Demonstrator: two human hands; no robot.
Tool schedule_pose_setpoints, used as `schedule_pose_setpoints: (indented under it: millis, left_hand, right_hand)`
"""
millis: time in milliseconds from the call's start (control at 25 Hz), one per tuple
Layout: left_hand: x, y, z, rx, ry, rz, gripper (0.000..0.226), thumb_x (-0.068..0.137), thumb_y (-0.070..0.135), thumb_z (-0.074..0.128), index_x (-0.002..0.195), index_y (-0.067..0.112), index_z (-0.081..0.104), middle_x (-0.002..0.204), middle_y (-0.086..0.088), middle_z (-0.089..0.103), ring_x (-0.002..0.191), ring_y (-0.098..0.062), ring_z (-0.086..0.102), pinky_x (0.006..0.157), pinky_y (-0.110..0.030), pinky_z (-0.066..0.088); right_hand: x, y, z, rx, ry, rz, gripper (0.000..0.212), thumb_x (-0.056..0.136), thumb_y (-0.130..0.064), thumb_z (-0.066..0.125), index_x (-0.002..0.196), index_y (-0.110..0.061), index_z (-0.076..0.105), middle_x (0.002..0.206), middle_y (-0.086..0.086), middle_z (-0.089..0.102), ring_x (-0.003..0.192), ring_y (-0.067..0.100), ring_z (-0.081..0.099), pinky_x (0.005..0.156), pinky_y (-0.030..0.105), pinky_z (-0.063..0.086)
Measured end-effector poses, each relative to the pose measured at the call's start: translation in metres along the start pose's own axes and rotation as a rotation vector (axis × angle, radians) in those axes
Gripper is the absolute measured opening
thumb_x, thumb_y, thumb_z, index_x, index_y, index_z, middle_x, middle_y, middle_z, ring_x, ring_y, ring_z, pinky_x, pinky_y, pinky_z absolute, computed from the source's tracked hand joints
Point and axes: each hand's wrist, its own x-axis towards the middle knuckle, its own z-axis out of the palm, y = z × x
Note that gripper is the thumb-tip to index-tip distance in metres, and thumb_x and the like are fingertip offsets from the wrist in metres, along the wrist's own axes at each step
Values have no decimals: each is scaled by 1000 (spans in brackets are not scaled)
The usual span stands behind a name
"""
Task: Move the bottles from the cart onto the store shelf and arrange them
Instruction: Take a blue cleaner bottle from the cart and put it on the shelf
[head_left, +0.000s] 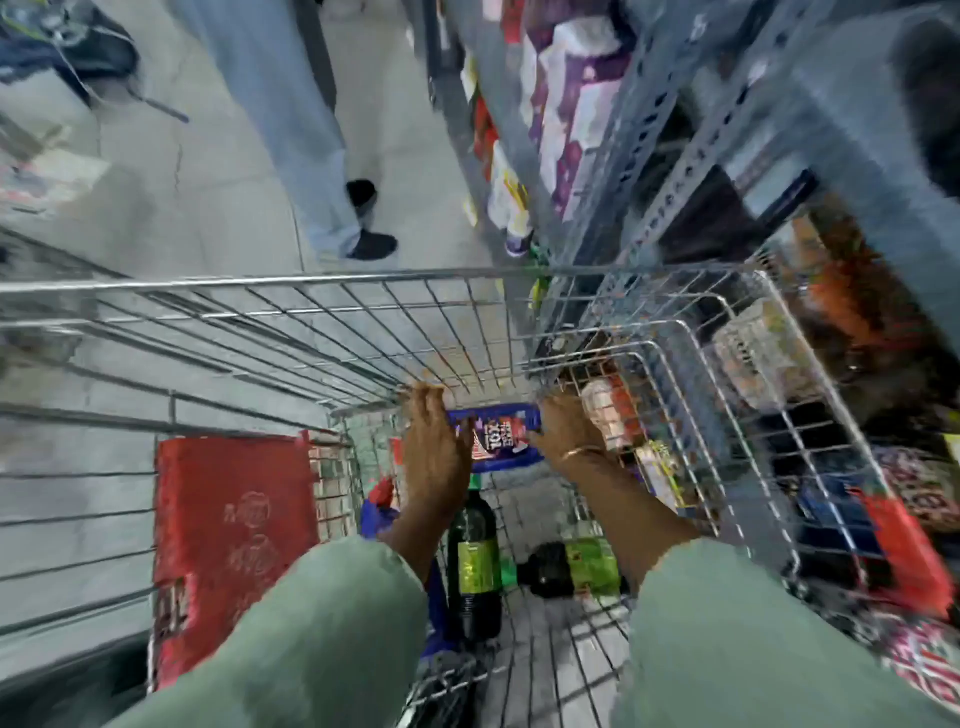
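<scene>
I look down into a wire cart (311, 285). At its far end lies a blue packet (496, 439) with white and red print. My left hand (434, 441) grips the packet's left end and my right hand (563, 428) grips its right end. Below my arms, on the cart floor, a dark bottle with a green label (474, 561) lies lengthwise. A second dark bottle with a green label (571, 569) lies on its side next to it. The store shelf (670, 150) of grey metal rises at the right. The whole picture is blurred.
A red carton (234, 540) stands in the cart's left side. More packets (613, 415) lie in the cart's far right corner. A person's legs (322, 156) stand on the aisle floor beyond the cart. Packaged goods (571, 104) fill the shelves.
</scene>
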Motion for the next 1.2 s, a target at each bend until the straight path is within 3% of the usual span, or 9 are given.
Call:
schedule_pose_setpoints:
  millis: [160,280,360,440,520,680,840,1040,1200]
  left_hand:
    - [20,-55,19,-299,138,-713,56,96,35,37,131,-9,39,137,-31,44,128,-39,41,107,-39,30]
    - [25,-71,28,-444,67,-860,54,93,38,45,132,0,45,134,-24,52,123,-36,51,99,-37,45]
    - [25,-72,32,-495,-23,-844,57,88,36,56,129,-2,47,134,-23,53,117,-33,56,77,-28,51]
    - [24,-73,30,-543,-40,-857,57,87,36,58,128,-2,47,125,-21,58,95,-24,58,62,-23,43]
    - [24,-69,31,-681,-64,-870,42,87,35,57,116,4,55,105,-15,60,78,-17,53,70,-28,45]
    - [15,-50,29,-795,-31,-808,30,85,19,63,108,5,49,105,-16,54,95,-25,51,87,-41,43]
    - [-4,-16,13,-918,-245,-670,28,89,19,56,114,5,52,88,-13,59,87,-28,56,72,-35,46]
    - [-46,45,-16,-877,-482,-429,11,93,9,49,97,15,56,64,7,70,59,-6,65,51,-19,52]
    - [-79,145,-45,-665,-610,-101,18,88,0,54,101,13,53,62,6,64,57,-7,57,55,-18,48]
  right_hand:
    - [36,-3,26,-68,-167,-25,79,81,-27,69,143,-3,26,155,14,23,144,28,19,119,41,20]
    - [54,-2,39,-230,-227,-67,86,74,-34,75,140,-5,29,149,14,32,139,28,26,118,45,21]
    - [60,-7,41,-343,-239,-66,86,65,-39,80,133,-6,39,140,16,40,132,32,33,115,45,26]
    - [60,-11,45,-299,-270,-23,83,61,-35,84,128,-7,44,134,18,46,126,34,41,108,44,35]
    - [51,-12,48,-131,-282,36,81,62,-28,84,128,-8,40,130,18,54,120,35,51,101,43,41]
    - [20,-14,45,160,-165,144,70,60,-23,85,118,-12,46,122,14,61,113,32,55,100,44,42]
    - [-25,-17,18,313,-97,195,73,60,-22,86,121,-12,47,124,12,60,114,31,55,101,44,43]
    - [-97,-12,-53,414,5,227,65,67,-8,80,123,-3,47,125,18,59,115,31,56,95,36,45]
    - [-160,-6,-119,524,203,270,60,75,-9,72,128,-3,44,121,19,60,116,29,55,95,36,43]
